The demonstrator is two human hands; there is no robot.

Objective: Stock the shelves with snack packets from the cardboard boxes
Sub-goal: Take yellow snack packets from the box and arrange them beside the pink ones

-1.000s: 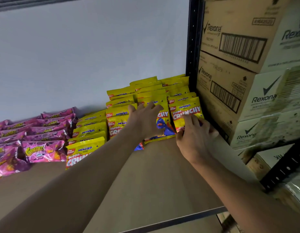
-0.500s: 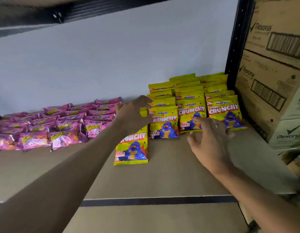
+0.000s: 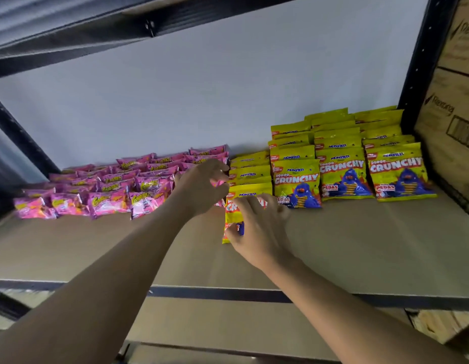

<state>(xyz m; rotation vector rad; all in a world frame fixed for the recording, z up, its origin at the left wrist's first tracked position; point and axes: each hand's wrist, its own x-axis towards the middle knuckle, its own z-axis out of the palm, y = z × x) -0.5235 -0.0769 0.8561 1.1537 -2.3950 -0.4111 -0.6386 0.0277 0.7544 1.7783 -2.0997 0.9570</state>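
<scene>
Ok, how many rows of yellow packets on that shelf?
4: the left row beside the pink packets, its front packet under the right hand; two middle rows; the right row by the post. More may be hidden behind.

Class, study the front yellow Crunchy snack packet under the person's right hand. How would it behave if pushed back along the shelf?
Probably light: the glossy yellow foil snack packet looks thin and puffy. Likely slides easily; the brown shelf board looks smooth and flat. Might crumple, not stay stiff, under the right hand spread on it.
</scene>
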